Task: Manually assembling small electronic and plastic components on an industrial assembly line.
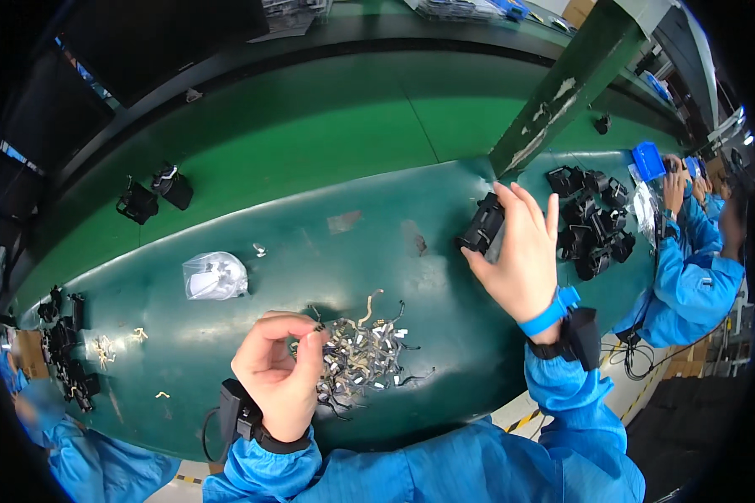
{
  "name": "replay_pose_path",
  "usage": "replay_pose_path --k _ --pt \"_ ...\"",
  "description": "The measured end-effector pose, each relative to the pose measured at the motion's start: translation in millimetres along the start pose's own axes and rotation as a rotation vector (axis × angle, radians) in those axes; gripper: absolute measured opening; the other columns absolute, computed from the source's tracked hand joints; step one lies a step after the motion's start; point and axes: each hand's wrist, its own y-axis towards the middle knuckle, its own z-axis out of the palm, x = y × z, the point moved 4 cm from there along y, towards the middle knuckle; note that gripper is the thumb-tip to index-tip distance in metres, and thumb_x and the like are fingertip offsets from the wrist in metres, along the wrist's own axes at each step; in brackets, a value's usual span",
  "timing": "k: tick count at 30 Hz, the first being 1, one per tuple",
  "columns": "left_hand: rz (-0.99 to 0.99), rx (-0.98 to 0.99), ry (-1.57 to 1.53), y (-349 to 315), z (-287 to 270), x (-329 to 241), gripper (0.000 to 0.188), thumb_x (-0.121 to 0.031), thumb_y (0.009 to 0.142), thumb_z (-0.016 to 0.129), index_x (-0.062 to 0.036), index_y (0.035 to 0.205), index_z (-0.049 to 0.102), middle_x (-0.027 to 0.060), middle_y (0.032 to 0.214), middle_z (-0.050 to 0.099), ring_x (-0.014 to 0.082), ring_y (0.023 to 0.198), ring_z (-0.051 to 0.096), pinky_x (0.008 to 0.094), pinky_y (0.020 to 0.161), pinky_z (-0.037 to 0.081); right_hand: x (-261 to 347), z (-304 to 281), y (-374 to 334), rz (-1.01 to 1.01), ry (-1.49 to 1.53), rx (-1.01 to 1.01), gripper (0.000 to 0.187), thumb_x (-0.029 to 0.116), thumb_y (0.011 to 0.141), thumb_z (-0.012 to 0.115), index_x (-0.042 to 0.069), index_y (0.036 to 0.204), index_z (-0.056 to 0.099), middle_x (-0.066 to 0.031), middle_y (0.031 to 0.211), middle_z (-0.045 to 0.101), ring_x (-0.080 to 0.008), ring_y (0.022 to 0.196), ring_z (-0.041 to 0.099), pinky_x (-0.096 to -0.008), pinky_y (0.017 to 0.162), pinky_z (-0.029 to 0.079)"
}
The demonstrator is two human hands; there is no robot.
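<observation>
Between the thumb and fingers of my right hand point(520, 256) is a black plastic housing point(483, 223), held above the green work surface. Closed in a pinch, my left hand point(275, 369) is at the left edge of a loose pile of short wires point(365, 356) with small white connectors. A short dark wire point(316, 313) pokes out at its fingertips; the fingers hide most of it. The pile mixes black, grey and tan wires, several straying at its edges.
Several black housings point(591, 222) are heaped at the right, by a green post point(554, 101). A clear plastic bag point(216, 277) lies left of centre. More black parts point(65, 348) and tan wires point(105, 352) are far left. Co-workers in blue point(692, 277) sit at both sides.
</observation>
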Motion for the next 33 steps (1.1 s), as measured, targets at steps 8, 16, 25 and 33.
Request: replay_pose_path --k 8,16,25,33 --pt "0.205 0.099 0.204 -0.5 5.0 -1.8 0.062 0.005 0.079 0.067 -0.0049 0.130 0.035 0.0170 0.109 0.066 0.0209 0.104 0.061 0.0327 0.094 0.043 88.8 18.1 -11.9 0.345 1.803 0.871 0.059 0.016 0.090 0.063 0.007 0.142 0.036 -0.0070 0.119 0.053 -0.0137 0.108 0.052 -0.0301 0.096 0.041" --pt "0.084 0.068 0.216 3.3 5.3 8.3 0.062 0.014 0.078 0.067 -0.0034 0.127 0.034 0.0140 0.095 0.066 0.0180 0.085 0.065 0.0280 0.078 0.053 105.7 46.4 -31.3 0.362 1.940 1.063 0.060 0.042 0.098 0.049 0.003 0.142 0.037 -0.0060 0.125 0.053 -0.0126 0.111 0.052 -0.0303 0.093 0.043" --pt "0.069 -0.087 0.262 8.9 2.1 8.1 0.052 0.010 0.080 0.069 -0.0005 0.120 0.039 0.0128 0.087 0.069 0.0159 0.076 0.069 0.0252 0.070 0.054 113.2 25.3 -29.1 -0.342 0.985 0.089 0.091 0.004 0.057 0.084 0.004 0.135 0.038 -0.0218 0.136 0.042 -0.0397 0.119 0.049 -0.0450 0.099 0.044" --pt "0.241 0.084 -0.202 -1.9 5.9 6.2 0.054 -0.048 0.095 0.051 -0.0122 0.134 0.043 0.0163 0.140 0.041 0.0278 0.130 0.039 0.0412 0.104 0.033 102.7 35.5 -34.4 -0.053 1.122 0.048 0.088 0.009 0.057 0.085 0.002 0.132 0.039 -0.0210 0.125 0.044 -0.0371 0.115 0.048 -0.0439 0.098 0.042"
